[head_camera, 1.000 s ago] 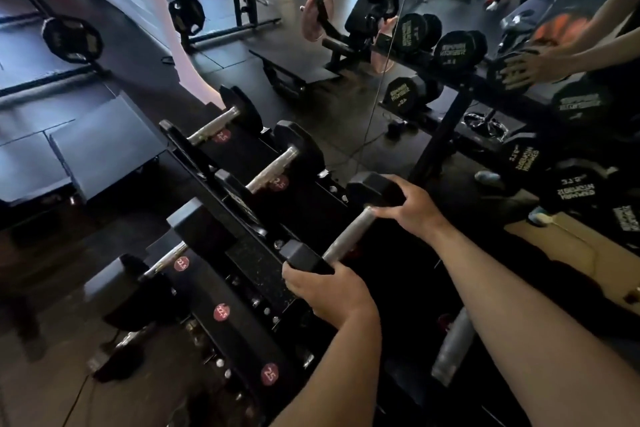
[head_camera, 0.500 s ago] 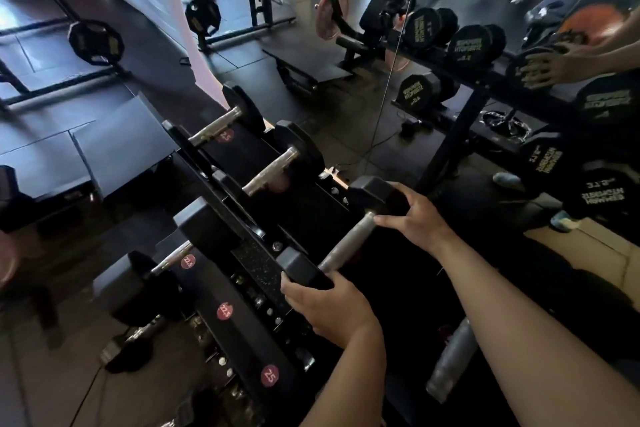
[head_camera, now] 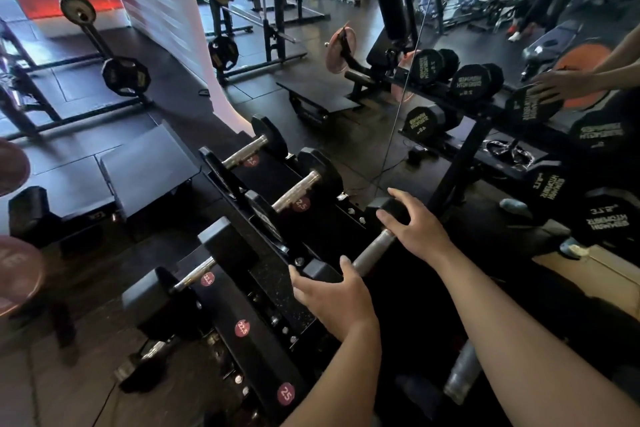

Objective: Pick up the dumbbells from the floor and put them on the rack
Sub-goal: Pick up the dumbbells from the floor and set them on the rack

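Head view: the dumbbell (head_camera: 372, 251) lies on the rack (head_camera: 277, 291) top tier, long axis running near-left to far-right. Left hand (head_camera: 334, 302) cups the near head, fingers spread; right hand (head_camera: 417, 230) rests spread on the far head. Neither hand is clamped shut.

Both forearms extend from the near right toward the centre. The left hand (head_camera: 334, 298), nearer, is palm-down with fingers spread and loosely curled. The right hand (head_camera: 417, 230), farther, is likewise palm-down, fingers splayed, thumb extended leftward.
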Demonstrator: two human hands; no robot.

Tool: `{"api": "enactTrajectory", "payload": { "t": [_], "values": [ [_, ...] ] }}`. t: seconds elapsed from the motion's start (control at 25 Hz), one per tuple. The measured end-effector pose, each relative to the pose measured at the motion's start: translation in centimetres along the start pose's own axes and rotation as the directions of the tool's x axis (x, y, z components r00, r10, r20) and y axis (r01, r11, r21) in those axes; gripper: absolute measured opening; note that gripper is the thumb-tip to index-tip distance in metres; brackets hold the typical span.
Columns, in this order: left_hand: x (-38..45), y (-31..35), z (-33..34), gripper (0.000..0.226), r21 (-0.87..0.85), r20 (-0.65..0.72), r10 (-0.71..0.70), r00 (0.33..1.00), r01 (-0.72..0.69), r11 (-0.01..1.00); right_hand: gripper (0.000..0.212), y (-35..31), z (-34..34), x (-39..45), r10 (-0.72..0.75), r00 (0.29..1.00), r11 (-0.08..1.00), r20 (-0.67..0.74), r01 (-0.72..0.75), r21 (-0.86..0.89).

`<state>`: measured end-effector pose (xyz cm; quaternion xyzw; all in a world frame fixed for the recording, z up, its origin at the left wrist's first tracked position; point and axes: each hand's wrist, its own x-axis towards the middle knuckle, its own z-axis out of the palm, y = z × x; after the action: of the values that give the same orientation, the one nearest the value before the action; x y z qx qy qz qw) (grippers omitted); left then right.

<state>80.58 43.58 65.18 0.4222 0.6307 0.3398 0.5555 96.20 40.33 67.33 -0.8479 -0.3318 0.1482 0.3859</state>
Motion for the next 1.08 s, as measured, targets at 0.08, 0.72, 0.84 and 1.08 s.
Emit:
{"api": "enactTrajectory", "payload": {
  "t": [0.08, 0.72, 0.84, 1.08],
  "values": [
    [1.4, 1.1, -0.6, 0.091, 0.011, 0.012, 0.067, 0.998, -0.067, 0.998, 0.059, -1.6, 0.6, -0.1, -0.036, 0.999, 0.999, -0.024, 0.036, -0.009],
    [7.6, 8.6, -4.5, 0.094, 0.009, -0.018, 0.285, 0.958, -0.285, 0.958, 0.053, -9.1, -0.2, -0.4, -0.13, 0.991, 0.99, -0.025, 0.129, -0.05],
    [11.2, 10.1, -3.8, 0.094, -0.01, -0.033, 0.288, 0.957, -0.289, 0.957, 0.052, -10.5, 1.4, 2.5, -0.126, 0.992, 0.992, -0.015, 0.126, -0.034],
    [24.7, 12.6, -1.0, 0.096, 0.001, -0.092, 0.219, 0.971, -0.22, 0.976, 0.051, -13.3, 8.2, 14.5, -0.123, 0.992, 0.991, 0.027, 0.124, -0.043]
  ]
}}
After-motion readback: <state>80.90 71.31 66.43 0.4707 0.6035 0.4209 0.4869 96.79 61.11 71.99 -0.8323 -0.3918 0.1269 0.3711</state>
